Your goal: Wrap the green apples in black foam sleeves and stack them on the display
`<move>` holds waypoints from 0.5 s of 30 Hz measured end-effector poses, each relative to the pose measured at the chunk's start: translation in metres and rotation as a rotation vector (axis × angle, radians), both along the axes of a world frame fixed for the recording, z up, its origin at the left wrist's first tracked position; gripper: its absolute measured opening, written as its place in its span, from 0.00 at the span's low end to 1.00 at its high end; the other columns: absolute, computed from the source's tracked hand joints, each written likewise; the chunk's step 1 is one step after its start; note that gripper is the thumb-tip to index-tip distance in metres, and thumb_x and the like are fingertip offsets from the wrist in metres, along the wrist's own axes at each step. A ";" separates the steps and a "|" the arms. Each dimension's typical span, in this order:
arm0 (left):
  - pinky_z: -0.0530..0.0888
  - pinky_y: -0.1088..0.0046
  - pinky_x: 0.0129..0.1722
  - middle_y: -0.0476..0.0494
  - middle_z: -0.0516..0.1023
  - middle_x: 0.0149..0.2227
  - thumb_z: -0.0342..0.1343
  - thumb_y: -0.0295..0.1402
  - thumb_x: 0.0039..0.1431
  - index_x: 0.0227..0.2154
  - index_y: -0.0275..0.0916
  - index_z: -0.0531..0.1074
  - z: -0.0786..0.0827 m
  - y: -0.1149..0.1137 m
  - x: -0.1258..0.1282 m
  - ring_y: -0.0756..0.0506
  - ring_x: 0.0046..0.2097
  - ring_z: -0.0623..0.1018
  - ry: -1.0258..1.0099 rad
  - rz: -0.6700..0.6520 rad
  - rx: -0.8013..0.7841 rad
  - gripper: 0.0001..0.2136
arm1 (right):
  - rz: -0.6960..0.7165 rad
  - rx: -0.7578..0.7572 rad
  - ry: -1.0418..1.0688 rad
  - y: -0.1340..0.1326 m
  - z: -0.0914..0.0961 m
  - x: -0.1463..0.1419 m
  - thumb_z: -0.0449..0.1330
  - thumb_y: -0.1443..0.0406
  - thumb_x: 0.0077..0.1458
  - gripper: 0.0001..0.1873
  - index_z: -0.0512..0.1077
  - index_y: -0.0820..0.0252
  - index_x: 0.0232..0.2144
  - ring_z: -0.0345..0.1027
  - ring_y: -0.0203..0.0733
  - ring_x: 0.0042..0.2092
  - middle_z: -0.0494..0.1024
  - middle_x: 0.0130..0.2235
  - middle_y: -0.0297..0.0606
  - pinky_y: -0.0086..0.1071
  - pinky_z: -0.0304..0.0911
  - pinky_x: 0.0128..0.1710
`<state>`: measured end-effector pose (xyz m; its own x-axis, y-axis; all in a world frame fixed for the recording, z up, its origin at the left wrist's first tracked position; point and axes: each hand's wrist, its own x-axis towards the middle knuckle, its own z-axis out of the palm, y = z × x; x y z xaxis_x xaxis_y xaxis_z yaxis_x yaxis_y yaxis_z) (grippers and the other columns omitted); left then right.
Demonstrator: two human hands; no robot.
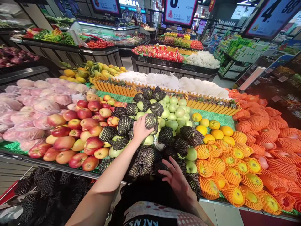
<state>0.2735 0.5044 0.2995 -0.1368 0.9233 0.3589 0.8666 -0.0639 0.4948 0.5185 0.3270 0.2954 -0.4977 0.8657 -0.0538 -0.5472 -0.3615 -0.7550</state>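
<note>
My left hand [140, 129] reaches out over the fruit display, its fingers closed around a green apple in a black foam net [150, 121]. Under and around it lie bare green apples [174, 113] and several others in black nets [125, 125]. Nearer to my body, my right hand [172, 174] hovers with its fingers spread and nothing in them. Just beyond those fingers sit more netted apples [147, 157]; whether the fingertips touch any is hard to make out.
Red apples [64, 142] and pink wrapped fruit [39, 108] fill the left side. Oranges [216, 157] and fruit in orange-red nets [279, 147] lie right. A low orange fence [117, 88] runs behind. Loose black nets [51, 194] heap below left. Price screens [180, 12] hang overhead.
</note>
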 end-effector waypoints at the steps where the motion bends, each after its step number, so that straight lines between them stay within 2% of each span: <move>1: 0.67 0.53 0.58 0.32 0.73 0.60 0.65 0.39 0.50 0.64 0.38 0.58 -0.001 0.012 -0.003 0.31 0.59 0.73 0.031 0.045 -0.003 0.38 | 0.001 -0.003 0.005 -0.001 0.000 0.000 0.66 0.41 0.44 0.51 0.59 0.47 0.67 0.65 0.62 0.60 0.61 0.69 0.47 0.45 0.59 0.52; 3: 0.69 0.51 0.56 0.29 0.74 0.57 0.65 0.41 0.50 0.63 0.34 0.58 -0.004 0.029 -0.004 0.29 0.57 0.74 0.064 0.123 -0.035 0.39 | -0.011 -0.017 0.025 -0.002 -0.001 0.000 0.66 0.40 0.45 0.49 0.62 0.48 0.66 0.65 0.62 0.59 0.62 0.68 0.47 0.44 0.60 0.50; 6: 0.70 0.51 0.54 0.25 0.75 0.55 0.66 0.43 0.48 0.60 0.28 0.60 -0.010 0.045 0.002 0.27 0.57 0.72 0.098 0.170 -0.115 0.39 | -0.052 -0.044 0.056 -0.002 -0.001 0.001 0.64 0.40 0.46 0.46 0.65 0.49 0.64 0.66 0.61 0.58 0.63 0.68 0.46 0.44 0.61 0.49; 10: 0.67 0.48 0.57 0.21 0.68 0.61 0.68 0.42 0.47 0.59 0.29 0.61 -0.009 0.053 0.013 0.24 0.63 0.64 0.134 0.194 -0.163 0.39 | -0.071 -0.035 0.033 -0.001 0.003 0.001 0.63 0.41 0.48 0.44 0.65 0.50 0.64 0.65 0.61 0.57 0.62 0.68 0.45 0.44 0.61 0.48; 13: 0.63 0.45 0.61 0.18 0.59 0.66 0.67 0.48 0.48 0.57 0.30 0.65 0.002 0.043 0.010 0.22 0.67 0.58 0.153 0.193 -0.134 0.38 | -0.050 -0.032 -0.006 -0.002 0.007 0.001 0.62 0.41 0.48 0.44 0.67 0.50 0.63 0.65 0.61 0.57 0.63 0.68 0.45 0.44 0.61 0.48; 15: 0.63 0.48 0.62 0.25 0.63 0.66 0.61 0.50 0.55 0.55 0.34 0.68 0.010 0.020 -0.006 0.26 0.66 0.61 0.154 0.145 -0.024 0.31 | -0.030 -0.024 -0.022 -0.004 0.007 0.001 0.61 0.40 0.48 0.43 0.69 0.52 0.62 0.66 0.61 0.55 0.65 0.66 0.46 0.44 0.60 0.48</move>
<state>0.2673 0.5240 0.3092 -0.2140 0.9065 0.3640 0.9315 0.0772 0.3555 0.5200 0.3226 0.3024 -0.4699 0.8786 -0.0852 -0.5414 -0.3631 -0.7584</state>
